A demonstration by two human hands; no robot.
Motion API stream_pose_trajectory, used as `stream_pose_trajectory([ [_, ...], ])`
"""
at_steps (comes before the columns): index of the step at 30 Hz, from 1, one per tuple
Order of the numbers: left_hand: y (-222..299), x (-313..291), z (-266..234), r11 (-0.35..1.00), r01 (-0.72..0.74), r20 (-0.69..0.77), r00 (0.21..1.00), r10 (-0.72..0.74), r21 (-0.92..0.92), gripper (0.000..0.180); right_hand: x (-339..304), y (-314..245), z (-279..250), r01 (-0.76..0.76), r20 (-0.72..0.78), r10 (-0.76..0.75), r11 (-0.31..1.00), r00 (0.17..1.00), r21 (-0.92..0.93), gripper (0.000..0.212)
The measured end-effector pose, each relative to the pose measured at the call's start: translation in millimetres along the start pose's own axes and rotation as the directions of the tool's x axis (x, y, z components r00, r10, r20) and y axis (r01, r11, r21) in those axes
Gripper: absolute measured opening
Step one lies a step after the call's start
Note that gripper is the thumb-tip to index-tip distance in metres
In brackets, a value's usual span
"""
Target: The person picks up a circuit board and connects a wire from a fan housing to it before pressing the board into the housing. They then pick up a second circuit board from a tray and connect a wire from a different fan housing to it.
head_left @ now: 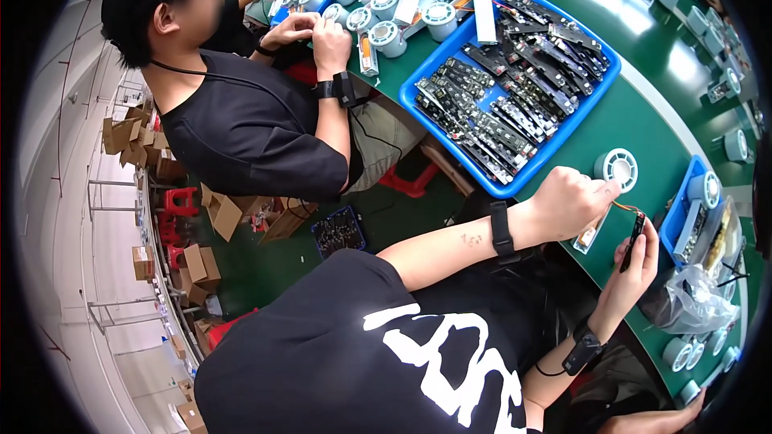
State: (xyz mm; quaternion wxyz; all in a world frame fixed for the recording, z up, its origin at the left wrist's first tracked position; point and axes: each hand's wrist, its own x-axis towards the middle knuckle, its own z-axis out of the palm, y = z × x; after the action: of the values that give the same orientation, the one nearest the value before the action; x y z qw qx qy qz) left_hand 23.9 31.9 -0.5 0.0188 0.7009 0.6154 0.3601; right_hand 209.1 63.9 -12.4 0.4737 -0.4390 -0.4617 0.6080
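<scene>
My left hand [567,202] is closed, its fingertips pinched at thin orange and dark wires [625,207]. Under and beside it lies a light blue fan housing [618,167] with a round slotted head; the hand hides its middle, and the handle end [591,237] shows below, at the table edge. In my right hand [641,261] a narrow black circuit board [634,241] stands upright between thumb and fingers. The wires run from its top end toward my left fingertips. Whether they join the housing is hidden.
A blue tray [503,191] full of board strips stands left of my hands on the green table [643,124]. Fan housings [388,36] pile up beyond it, where a co-worker [249,120] sits. At right are a small blue bin [698,167], a clear plastic bag [696,301] and another person's hand [655,422].
</scene>
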Motion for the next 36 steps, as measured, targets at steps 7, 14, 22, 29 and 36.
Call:
stream_pose_trajectory([
  [7,6,10,4,0.961,0.073,-0.146,0.983,-0.115,-0.267,0.012,-14,2,-4,0.043,-0.134,-0.042,0.999,0.99,0.002,0.029],
  [14,-3,0,4,0.931,0.153,-0.095,0.976,-0.195,-0.332,0.022,-15,4,22,0.059,-0.034,-0.06,0.998,0.998,-0.006,0.029],
  [22,5,1,10,0.968,-0.02,-0.119,0.993,-0.01,-0.249,0.023,-18,3,12,0.085,-0.071,-0.093,0.99,0.993,-0.109,0.029],
  [29,-1,-5,13,0.964,-0.045,-0.106,0.994,0.017,-0.261,0.024,-15,7,4,0.131,-0.033,-0.142,0.963,0.989,-0.234,0.028],
  [36,-6,-1,13,0.956,-0.092,-0.122,0.991,0.059,-0.28,0.02,-21,6,8,0.123,-0.012,-0.131,0.957,0.991,-0.263,0.027],
])
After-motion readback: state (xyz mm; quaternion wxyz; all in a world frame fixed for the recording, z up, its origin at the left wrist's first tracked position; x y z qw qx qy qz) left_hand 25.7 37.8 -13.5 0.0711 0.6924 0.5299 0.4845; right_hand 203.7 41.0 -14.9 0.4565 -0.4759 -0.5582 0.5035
